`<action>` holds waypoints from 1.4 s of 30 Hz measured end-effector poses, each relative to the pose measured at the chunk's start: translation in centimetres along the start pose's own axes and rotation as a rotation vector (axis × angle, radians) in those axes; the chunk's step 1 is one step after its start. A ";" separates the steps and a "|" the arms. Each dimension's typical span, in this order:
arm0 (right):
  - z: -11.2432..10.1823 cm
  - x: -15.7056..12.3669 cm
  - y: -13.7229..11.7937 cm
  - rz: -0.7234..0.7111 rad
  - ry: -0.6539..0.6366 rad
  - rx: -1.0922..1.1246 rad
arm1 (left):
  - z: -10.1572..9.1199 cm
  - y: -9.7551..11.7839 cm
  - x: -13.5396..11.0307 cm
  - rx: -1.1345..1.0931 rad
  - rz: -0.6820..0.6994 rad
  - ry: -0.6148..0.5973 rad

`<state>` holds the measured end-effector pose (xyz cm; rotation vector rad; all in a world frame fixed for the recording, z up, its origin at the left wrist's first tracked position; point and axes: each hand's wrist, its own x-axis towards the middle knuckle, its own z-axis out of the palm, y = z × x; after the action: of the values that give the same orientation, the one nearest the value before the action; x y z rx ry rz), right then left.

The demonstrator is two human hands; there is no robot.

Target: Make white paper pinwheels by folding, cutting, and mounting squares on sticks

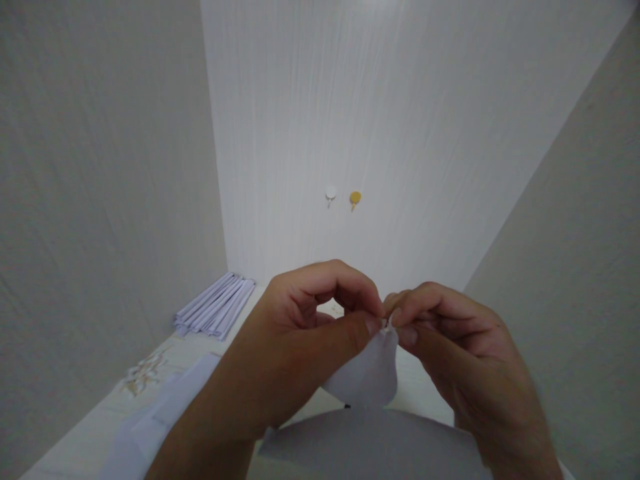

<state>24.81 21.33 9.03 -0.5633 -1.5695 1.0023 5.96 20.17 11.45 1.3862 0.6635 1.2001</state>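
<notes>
In the head view my left hand and my right hand meet right of the middle, fingertips almost touching. Both pinch the top edge of a thin white sheet of paper, crumpled to a small point between thumbs and forefingers. The paper hangs below the fingertips in a curved shape. Under it, nearer to me, a broad greyish-white sheet with a curved upper edge spans the gap between my wrists. Whether the two pieces are joined I cannot tell.
A stack of folded or rolled white paper strips lies on the pale table by the left wall. Loose white sheets lie beside my left forearm. Grey walls stand on both sides; a white hook and a yellow hook are on the back wall.
</notes>
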 end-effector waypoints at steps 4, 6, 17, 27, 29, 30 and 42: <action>0.0 0.0 0.2 0.029 0.029 0.022 | -0.1 -0.3 -0.1 0.031 0.012 0.006; 0.0 0.0 0.3 0.047 0.045 0.035 | -0.1 -0.4 -0.1 0.068 0.040 0.012; 0.1 0.0 0.5 0.030 0.063 0.049 | -0.2 -0.6 -0.2 0.353 0.232 0.098; 0.1 -0.1 0.5 0.025 0.059 0.042 | -0.3 -0.7 0.0 0.454 0.321 0.102; 0.2 -0.1 0.4 0.020 0.060 0.047 | -0.4 -0.7 0.0 0.465 0.331 0.108; 0.3 -0.1 0.4 0.020 0.061 0.049 | -0.4 -0.6 0.0 0.466 0.331 0.107; 0.0 0.0 0.6 0.042 0.024 0.091 | -1.1 -1.0 0.3 0.212 0.194 -0.002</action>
<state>24.70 21.69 8.52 -0.5452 -1.4891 1.0891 5.28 21.05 10.41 1.6594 0.6815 1.3092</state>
